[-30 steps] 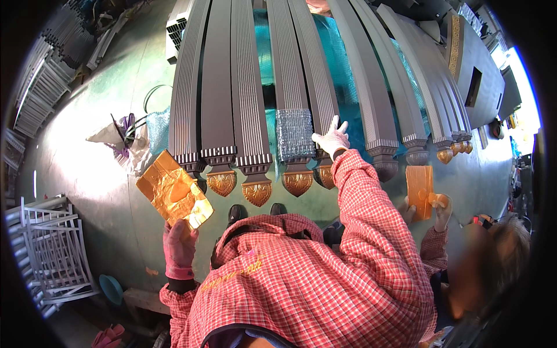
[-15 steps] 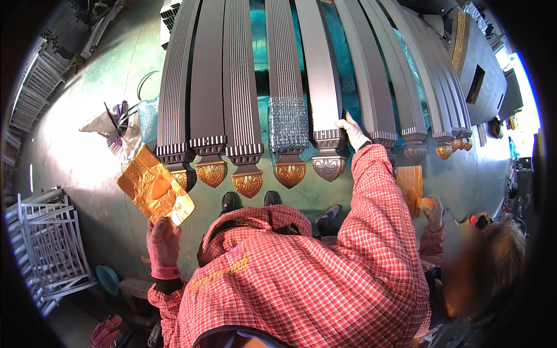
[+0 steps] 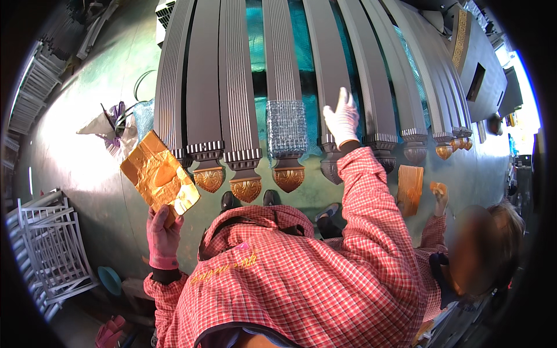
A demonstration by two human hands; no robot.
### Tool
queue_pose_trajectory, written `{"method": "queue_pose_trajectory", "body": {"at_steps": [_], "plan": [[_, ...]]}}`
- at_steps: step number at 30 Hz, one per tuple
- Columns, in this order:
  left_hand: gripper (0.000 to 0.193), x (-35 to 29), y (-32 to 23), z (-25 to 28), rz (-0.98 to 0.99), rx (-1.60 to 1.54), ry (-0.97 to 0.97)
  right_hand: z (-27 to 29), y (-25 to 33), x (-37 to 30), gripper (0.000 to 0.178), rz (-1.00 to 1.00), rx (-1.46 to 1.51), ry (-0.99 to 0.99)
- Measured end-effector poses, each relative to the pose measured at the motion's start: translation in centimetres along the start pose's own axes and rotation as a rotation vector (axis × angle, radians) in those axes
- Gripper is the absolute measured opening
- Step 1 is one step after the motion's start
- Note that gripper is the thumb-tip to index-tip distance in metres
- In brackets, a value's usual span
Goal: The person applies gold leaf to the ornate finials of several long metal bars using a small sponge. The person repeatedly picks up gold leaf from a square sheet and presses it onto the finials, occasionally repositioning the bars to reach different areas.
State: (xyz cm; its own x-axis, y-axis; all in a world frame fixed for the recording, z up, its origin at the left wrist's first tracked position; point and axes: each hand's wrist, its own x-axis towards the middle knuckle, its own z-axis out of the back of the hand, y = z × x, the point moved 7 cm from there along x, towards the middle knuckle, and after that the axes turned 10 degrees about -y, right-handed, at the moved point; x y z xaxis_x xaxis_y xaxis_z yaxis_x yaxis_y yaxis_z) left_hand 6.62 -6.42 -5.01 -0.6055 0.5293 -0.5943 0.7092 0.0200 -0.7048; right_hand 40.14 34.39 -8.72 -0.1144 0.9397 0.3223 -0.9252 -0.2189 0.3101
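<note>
My left hand, in a pink glove, is closed on the lower edge of a creased, gold-coloured flat sheet with a pale shiny patch at one corner. My right hand, in a white glove, is over a smooth grey column with its fingers spread; whether it touches the surface I cannot tell. The hand and wrist partly cover this column's collar, and its leaf-shaped tip is grey. To the left, a ribbed column is wrapped in bubble wrap near its gold tip.
More grey columns lie side by side, some with gold tips. At the right a co-worker's gloved hand holds a small orange piece near a gold-coloured board. White metal frames stand left, and a torn wrapping bundle lies on the floor.
My right hand has let go of the grey column's side and moved up and left over it, fingers spreading. That column's tip has shifted slightly right. The sheet stays in my left hand.
</note>
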Motion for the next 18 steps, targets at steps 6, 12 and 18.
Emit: {"method": "queue_pose_trajectory", "body": {"at_steps": [6, 12, 18], "plan": [[0.031, -0.2, -0.2, 0.0, -0.005, 0.0, -0.02, -5.0, 10.9, -5.2, 0.113, -0.188, -0.108, 0.518], [0.033, -0.4, 0.3, 1.3, 0.003, -0.025, -0.037, -5.0, 10.0, -4.4, 0.114, -0.27, 0.008, 0.496], [0.031, -0.2, 0.2, 1.3, 0.006, 0.005, -0.026, -8.9, 2.2, -3.0, 0.115, -0.264, 0.809, 0.44]]}}
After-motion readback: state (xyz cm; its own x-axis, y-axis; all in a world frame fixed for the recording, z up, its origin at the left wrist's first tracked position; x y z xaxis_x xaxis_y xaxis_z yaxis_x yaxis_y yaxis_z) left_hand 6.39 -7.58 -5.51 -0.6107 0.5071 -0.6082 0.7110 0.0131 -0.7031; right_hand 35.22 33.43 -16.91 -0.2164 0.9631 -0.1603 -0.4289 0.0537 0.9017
